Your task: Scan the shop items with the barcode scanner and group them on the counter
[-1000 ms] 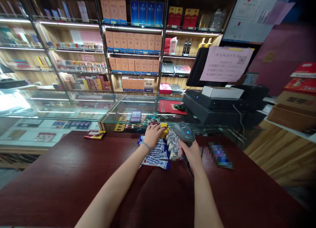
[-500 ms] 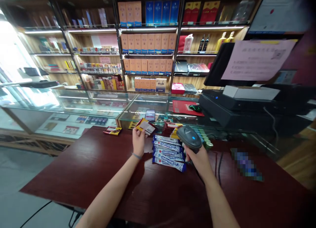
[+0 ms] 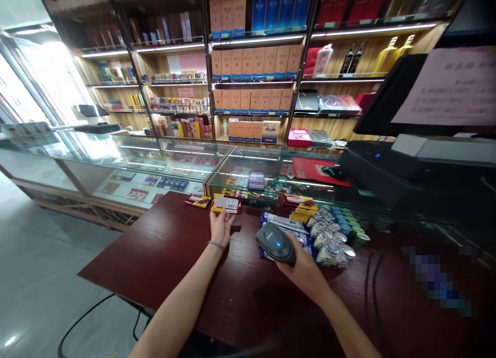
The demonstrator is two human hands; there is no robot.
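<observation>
My left hand (image 3: pixel 220 229) grips a red and yellow snack packet (image 3: pixel 227 203), its white barcode label facing me. Closed around a dark barcode scanner (image 3: pixel 273 242) with a small blue light is my right hand (image 3: pixel 304 265). The scanner hangs over several blue and white packets (image 3: pixel 284 222), hiding part of them. Just left of the held packet lies another red and yellow packet (image 3: pixel 197 200) on the dark wooden table (image 3: pixel 155 254). Behind the blue packets sits a stack of red and yellow packets (image 3: pixel 296 207).
Several small silver-topped cylinders (image 3: pixel 329 239) stand in rows right of the blue packets. A glass display counter (image 3: pixel 174 159) borders the table's far side. At right are a black monitor (image 3: pixel 380 99), a red mat (image 3: pixel 318 171) with a mouse (image 3: pixel 332 171), and a black cable (image 3: pixel 375 280).
My view has turned left. The packet in my left hand has come nearer the loose packet, its label now level. My right hand has brought the scanner left and lower, over the blue packets.
</observation>
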